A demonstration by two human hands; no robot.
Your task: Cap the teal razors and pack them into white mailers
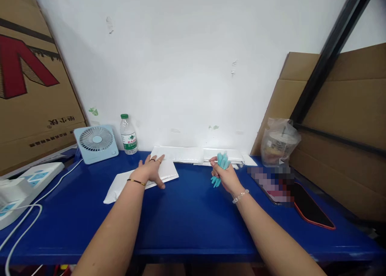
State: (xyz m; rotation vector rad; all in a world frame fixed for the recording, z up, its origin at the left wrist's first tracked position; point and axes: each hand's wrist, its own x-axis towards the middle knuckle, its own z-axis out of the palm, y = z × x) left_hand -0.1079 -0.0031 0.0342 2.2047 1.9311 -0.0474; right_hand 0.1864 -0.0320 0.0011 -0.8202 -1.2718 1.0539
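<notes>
My left hand [150, 169] lies with its fingers spread on a white padded envelope [169, 171], near the back of the blue table [193, 211]. Part of that envelope is covered by the hand and forearm. My right hand [226, 175] is closed around a bundle of slim turquoise pieces [222, 162], held just above the table. Their ends stick out above and below the fingers, and what kind of thing they are I cannot make out. Behind both hands, more white padded envelopes [183, 153] lie along the wall.
At the left stand a light blue fan [97, 143], a water bottle [128, 135] and a white power strip [36, 179] with cables. To the right are two phones [310, 205] and a bagged drink cup [279, 143]. Cardboard boxes [33, 79] flank the table.
</notes>
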